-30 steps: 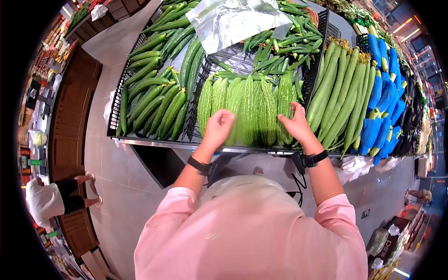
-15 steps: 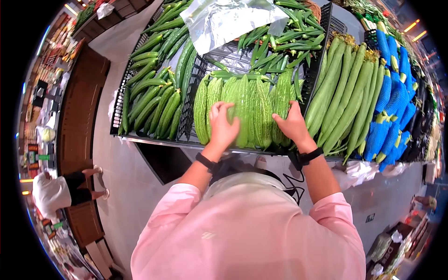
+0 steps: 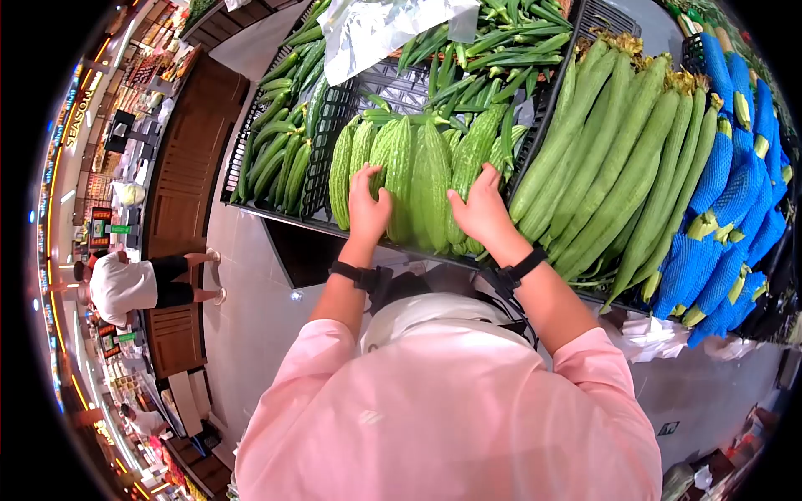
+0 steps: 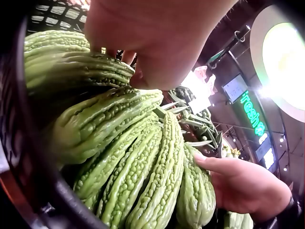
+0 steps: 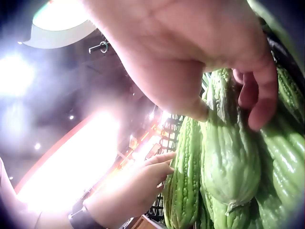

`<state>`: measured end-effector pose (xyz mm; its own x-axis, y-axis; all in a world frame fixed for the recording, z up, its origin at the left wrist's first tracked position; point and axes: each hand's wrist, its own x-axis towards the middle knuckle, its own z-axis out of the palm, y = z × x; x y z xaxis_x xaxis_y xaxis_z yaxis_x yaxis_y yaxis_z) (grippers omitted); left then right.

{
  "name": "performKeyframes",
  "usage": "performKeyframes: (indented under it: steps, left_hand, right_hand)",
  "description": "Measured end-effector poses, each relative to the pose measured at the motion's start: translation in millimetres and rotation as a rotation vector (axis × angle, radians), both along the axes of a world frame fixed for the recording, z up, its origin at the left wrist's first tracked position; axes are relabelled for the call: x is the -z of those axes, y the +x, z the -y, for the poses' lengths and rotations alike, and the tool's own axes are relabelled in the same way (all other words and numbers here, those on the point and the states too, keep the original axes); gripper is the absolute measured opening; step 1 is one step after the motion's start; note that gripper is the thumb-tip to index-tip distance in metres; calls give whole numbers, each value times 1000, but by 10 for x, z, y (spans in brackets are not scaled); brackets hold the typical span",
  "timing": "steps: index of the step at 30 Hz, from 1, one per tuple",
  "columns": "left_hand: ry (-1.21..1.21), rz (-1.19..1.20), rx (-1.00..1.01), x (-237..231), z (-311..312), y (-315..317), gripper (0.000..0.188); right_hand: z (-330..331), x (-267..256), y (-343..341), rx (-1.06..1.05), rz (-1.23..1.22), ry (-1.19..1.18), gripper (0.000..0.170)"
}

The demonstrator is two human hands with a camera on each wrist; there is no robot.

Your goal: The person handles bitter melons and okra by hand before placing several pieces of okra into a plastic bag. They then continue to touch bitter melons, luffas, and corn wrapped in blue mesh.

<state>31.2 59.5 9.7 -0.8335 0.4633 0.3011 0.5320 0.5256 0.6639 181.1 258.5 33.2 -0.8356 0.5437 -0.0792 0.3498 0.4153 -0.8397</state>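
Observation:
Ridged bitter melons (image 3: pixel 428 179) (image 4: pixel 164 181) lie side by side in a black crate. My left hand (image 3: pixel 368 207) (image 4: pixel 147 36) is over the melons on the left, fingers loosely bent and thumb apart, its fingertips against a melon (image 4: pixel 81 71). My right hand (image 3: pixel 486 213) (image 5: pixel 190 43) holds a melon (image 5: pixel 228 157) near the right side of the row, thumb on one side and curled fingers on the other. In the right wrist view, the left hand's fingers (image 5: pixel 162 160) reach the row's far edge.
Okra (image 3: pixel 493 54) and a clear plastic bag (image 3: pixel 368 37) lie beyond the melons. Cucumbers (image 3: pixel 284 167) fill the left side, long green gourds (image 3: pixel 597 159) the right, then blue-netted vegetables (image 3: pixel 714 192). A person in white (image 3: pixel 124 288) stands at the far-left counter.
The head view has turned and come nearer the gourds. My left hand has shifted left across the melons, and my right hand's fingers now curl around a melon, which leans right at its top.

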Motion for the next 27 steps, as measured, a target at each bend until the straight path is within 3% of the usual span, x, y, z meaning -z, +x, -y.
performKeyframes:
  steps: [6,10,13,14,16,19,23,27]
  left_hand:
    - [73,33,-30,160,21,-108,50]
    - [32,155,-93,232,14,-166,56]
    - [31,36,-127,231,-99,-4,58]
    - [-41,18,-112,285,-82,0,75]
    - [-159,-116,-98,275,-107,115,86]
    - [-273,-191,-42,245,-57,153,103]
    - [-255,-178,-16,219,-29,170,102]
    - [-185,-69,49,164,44,124,102]
  right_hand:
    - [-38,5,39,-21,-41,-63,87]
    - [31,-53,98,11,-43,26,94]
    - [8,-234,136,-19,59,-98,101]
    - [15,-183,119,1,24,-32,102]
    - [22,-87,66,35,-40,99,105]
    - [57,-171,34,-1,80,244,106]
    - [90,-333,21,-10,235,165,106]
    - [121,-180,47,125,113,182,103]
